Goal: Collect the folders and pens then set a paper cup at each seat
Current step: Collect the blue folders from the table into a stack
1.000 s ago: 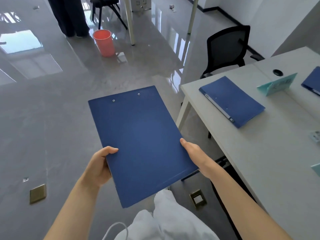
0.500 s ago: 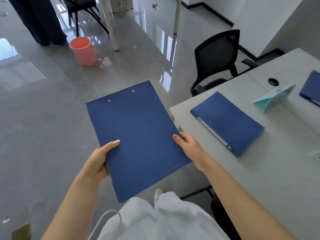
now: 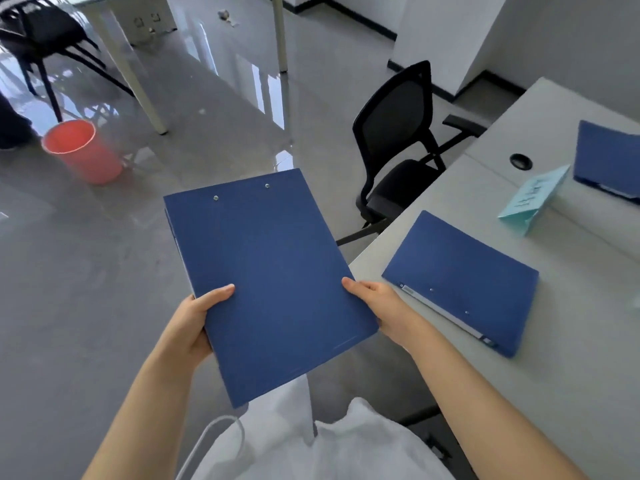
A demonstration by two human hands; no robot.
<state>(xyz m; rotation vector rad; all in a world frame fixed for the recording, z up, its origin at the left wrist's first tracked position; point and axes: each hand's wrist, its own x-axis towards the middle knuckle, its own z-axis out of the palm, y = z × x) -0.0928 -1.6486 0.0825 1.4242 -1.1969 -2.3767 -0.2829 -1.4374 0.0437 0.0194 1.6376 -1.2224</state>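
Observation:
I hold a blue folder (image 3: 270,278) flat in front of me over the floor. My left hand (image 3: 194,320) grips its left edge, thumb on top. My right hand (image 3: 381,306) grips its right edge the same way. A second edge shows under the folder's left side, so it may be a stack. Another blue folder (image 3: 464,282) lies closed on the grey table (image 3: 571,341), just right of my right hand. A third blue folder (image 3: 609,161) lies farther back on the table at the right edge. No pens or paper cups are in view.
A teal folded name card (image 3: 533,199) stands on the table near a round cable hole (image 3: 521,161). A black office chair (image 3: 398,140) sits at the table's far corner. A red bucket (image 3: 81,150) stands on the glossy floor at the left, near table legs and a second chair.
The view has swung right and closer to the table; the folder on the table now lies nearer my right hand. Both hands keep the same hold on the carried folder.

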